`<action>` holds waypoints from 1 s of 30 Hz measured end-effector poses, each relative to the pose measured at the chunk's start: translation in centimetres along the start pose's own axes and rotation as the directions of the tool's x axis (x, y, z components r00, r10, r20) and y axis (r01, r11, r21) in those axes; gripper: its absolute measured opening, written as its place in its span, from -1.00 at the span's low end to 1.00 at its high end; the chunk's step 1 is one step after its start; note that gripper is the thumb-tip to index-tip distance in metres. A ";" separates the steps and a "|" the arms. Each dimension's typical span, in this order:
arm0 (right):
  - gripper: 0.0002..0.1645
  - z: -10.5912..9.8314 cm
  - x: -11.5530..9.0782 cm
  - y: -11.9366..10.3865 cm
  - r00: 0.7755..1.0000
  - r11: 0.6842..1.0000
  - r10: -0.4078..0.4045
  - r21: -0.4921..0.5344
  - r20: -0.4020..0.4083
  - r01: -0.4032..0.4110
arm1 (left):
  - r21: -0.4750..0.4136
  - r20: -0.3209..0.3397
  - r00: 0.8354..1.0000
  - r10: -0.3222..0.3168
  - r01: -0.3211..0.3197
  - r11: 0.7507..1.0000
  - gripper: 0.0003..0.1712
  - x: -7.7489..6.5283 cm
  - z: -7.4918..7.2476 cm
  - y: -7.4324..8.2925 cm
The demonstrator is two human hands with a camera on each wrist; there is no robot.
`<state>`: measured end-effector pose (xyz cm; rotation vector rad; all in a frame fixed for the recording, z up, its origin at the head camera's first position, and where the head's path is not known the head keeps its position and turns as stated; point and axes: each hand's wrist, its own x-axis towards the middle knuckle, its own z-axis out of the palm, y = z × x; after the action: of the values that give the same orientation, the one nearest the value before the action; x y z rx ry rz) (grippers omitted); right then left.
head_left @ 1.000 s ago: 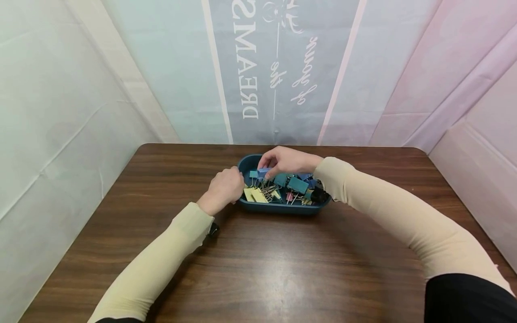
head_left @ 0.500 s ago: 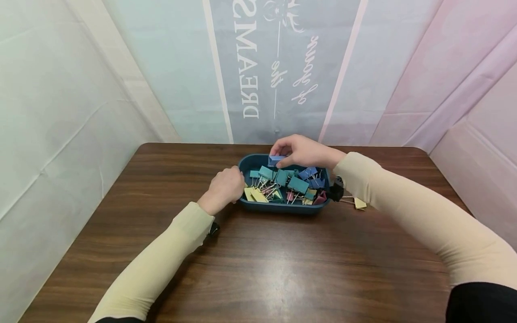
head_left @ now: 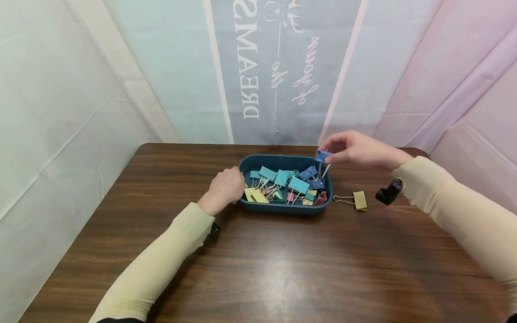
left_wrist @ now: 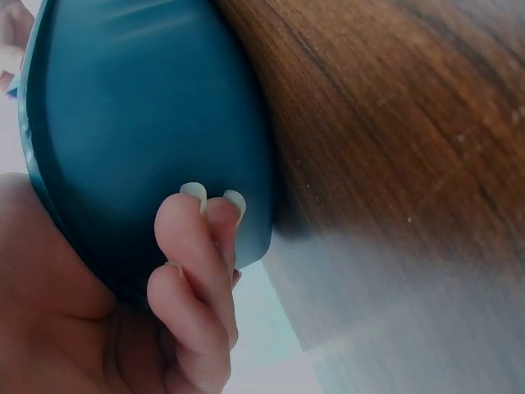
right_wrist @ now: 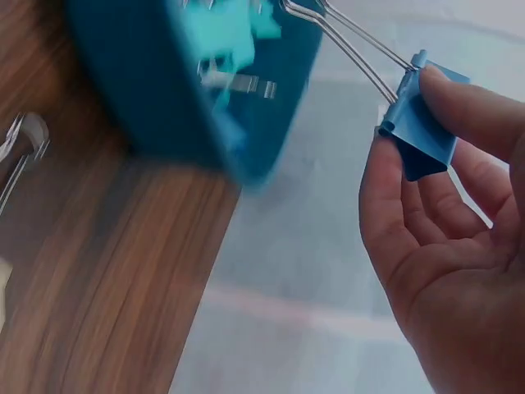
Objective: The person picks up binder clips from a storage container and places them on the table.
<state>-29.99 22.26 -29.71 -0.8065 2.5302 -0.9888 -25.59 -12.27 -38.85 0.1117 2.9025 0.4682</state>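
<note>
My right hand [head_left: 355, 147] pinches a blue binder clip [right_wrist: 424, 123] between thumb and fingers, over the right back corner of a dark teal tray [head_left: 282, 209]. Its wire handles point toward the tray in the right wrist view. At the tray's left end my left hand [head_left: 227, 185] grips the rim, its curled fingers [left_wrist: 193, 246] against the outer wall. Inside lie binder clips in groups of colour: teal clips [head_left: 299, 185] in the middle, yellow clips [head_left: 257, 194] at front left, dark blue clips [head_left: 313, 176] at the right, and a dark pink clip [head_left: 321, 198] at front right.
A yellow binder clip [head_left: 359, 200] lies on the brown wooden table [head_left: 258, 260], just right of the tray. Behind the table's far edge hangs a pale cloth [head_left: 278, 130] with lettering. A black wrist camera [head_left: 389, 191] sits below the right wrist.
My right hand has lifted the blue binder clip from the left part of the tray and carried it right, uncovering the yellow clip on the table. The left hand stays at the rim.
</note>
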 end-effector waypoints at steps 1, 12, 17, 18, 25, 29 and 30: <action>-0.66 -0.5 -0.5 0.7 1.000 1.000 0.025 0.002 -0.011 -0.025 | -0.003 -0.003 1.000 0.002 -0.002 1.000 -0.54 0.0 0.0 0.0; -0.55 -1.7 -3.5 8.7 0.973 0.975 0.220 -0.016 -0.075 -0.222 | -0.003 -0.020 1.000 0.000 0.000 1.000 -0.55 -0.1 0.0 0.0; -0.51 0.1 -3.5 10.9 0.968 0.968 0.250 0.022 -0.026 -0.249 | 0.006 -0.014 1.000 0.001 -0.001 1.000 -0.53 -0.1 0.0 0.0; -0.50 0.5 -3.4 11.1 0.966 0.966 0.257 0.037 -0.021 -0.256 | 0.005 -0.017 1.000 0.002 -0.002 1.000 -0.54 0.0 0.0 0.1; -0.53 2.1 -2.9 11.9 0.964 0.964 0.261 -0.038 -0.044 -0.263 | -0.003 -0.022 1.000 -0.001 0.001 1.000 -0.54 -0.1 0.1 0.0; -0.58 2.4 -2.8 11.8 0.964 0.954 0.254 -0.142 -0.080 -0.263 | -0.003 -0.017 1.000 -0.005 0.005 1.000 -0.53 -0.1 0.1 0.0; -0.59 2.4 -2.8 11.9 0.965 0.952 0.250 -0.161 -0.084 -0.261 | -0.006 -0.017 1.000 -0.007 0.006 1.000 -0.53 0.0 0.1 0.0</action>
<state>-31.26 29.82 -39.48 -0.4783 2.7149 -0.7320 -25.54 -12.27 -38.92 0.0978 2.9172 0.4788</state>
